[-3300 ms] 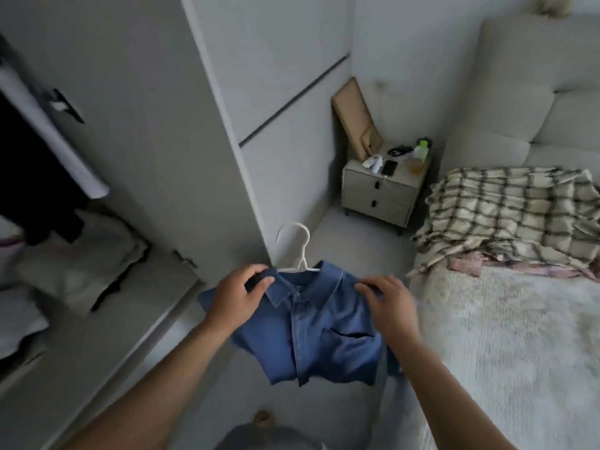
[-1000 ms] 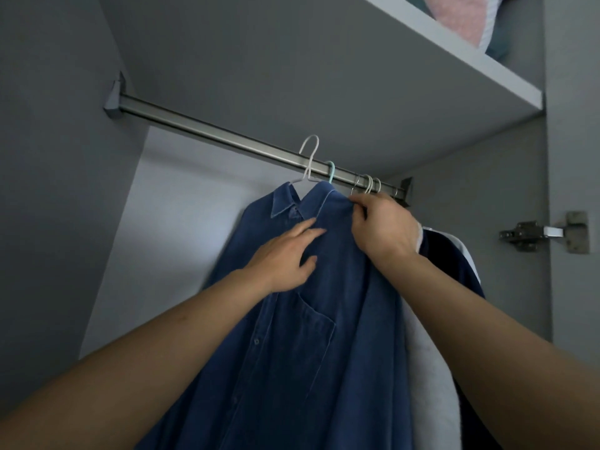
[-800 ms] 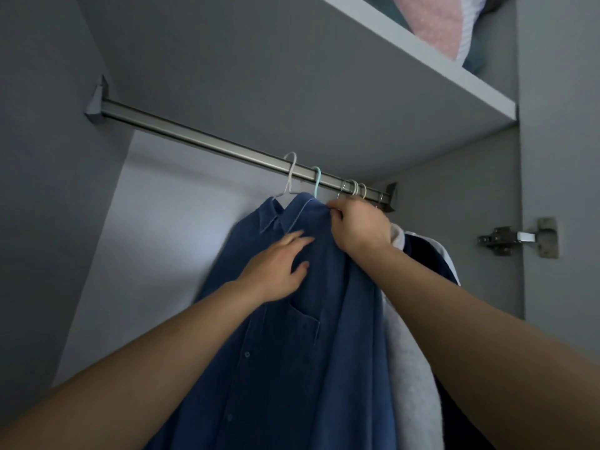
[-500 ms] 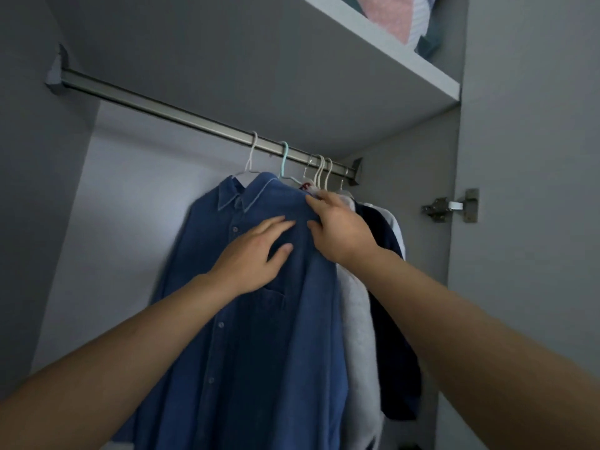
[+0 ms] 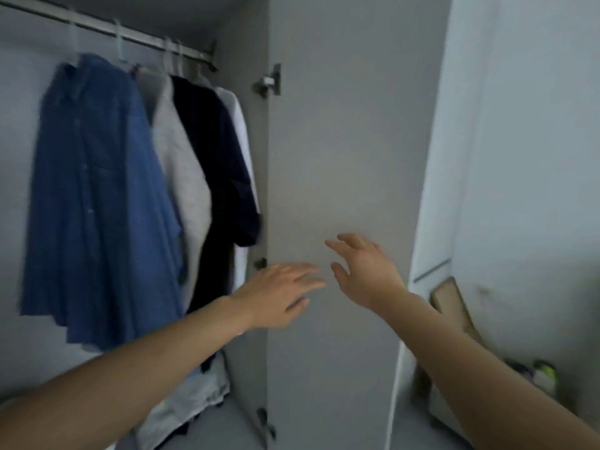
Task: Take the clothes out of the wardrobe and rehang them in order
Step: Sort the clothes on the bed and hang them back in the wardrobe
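Reaching with both hands empty in front of the open wardrobe door, the blue shirt hung on the rail.

Nearest, the left hand (image 5: 279, 292) and the right hand (image 5: 365, 271) hover side by side before the wardrobe door (image 5: 334, 151), fingers spread and loose, gripping nothing; whether either touches the panel I cannot tell, as the frame is blurred. Free hands suggest the shirt needs no more steadying. Beyond them the blue shirt (image 5: 97, 190) hangs full length at the left of the row, just beside a grey garment (image 5: 181, 164), then a dark navy one (image 5: 220, 164) and a white one (image 5: 242, 125) nearest the hinge side. Farthest, their hangers hook over the rail (image 5: 143, 37), bunched to the right, likely to leave room on the left for what comes next.
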